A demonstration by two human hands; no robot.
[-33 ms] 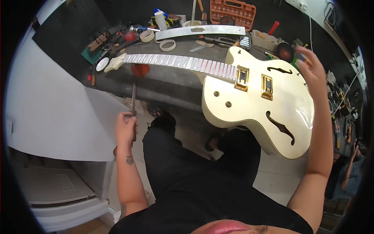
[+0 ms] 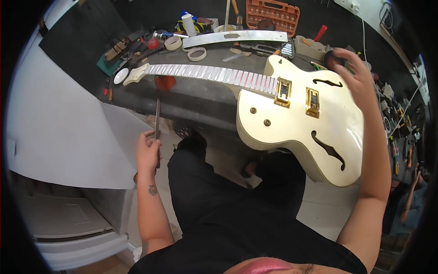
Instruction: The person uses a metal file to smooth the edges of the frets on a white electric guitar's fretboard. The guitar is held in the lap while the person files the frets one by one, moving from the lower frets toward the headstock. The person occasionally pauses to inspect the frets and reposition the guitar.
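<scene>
My left hand (image 2: pixel 148 153) is closed around a long, narrow flat file (image 2: pixel 158 114), which points up toward the bench edge. A cream hollow-body electric guitar (image 2: pixel 292 130) lies across the bench, its body overhanging the near side above my lap. Silvery strips cover the fretboard (image 2: pixel 205 72) between the frets, and the pickups have gold frames. My right hand (image 2: pixel 356 75) reaches over the guitar's right side with fingers apart and curved. Its fingertips are at a round dark object (image 2: pixel 333 59); whether they touch it I cannot tell.
On the dark bench (image 2: pixel 196 107) lie a long metal straightedge (image 2: pixel 235 38), tape rolls (image 2: pixel 197 54), a small white dish (image 2: pixel 121 76) and a red piece (image 2: pixel 164 82) under the neck. An orange socket case (image 2: pixel 273 18) stands behind. Tools crowd the right side, where another person (image 2: pixel 413 201) shows.
My right hand has moved left and slightly inward, to the round dark object. The left hand still grips the file, nearly in place. The guitar has not moved.
</scene>
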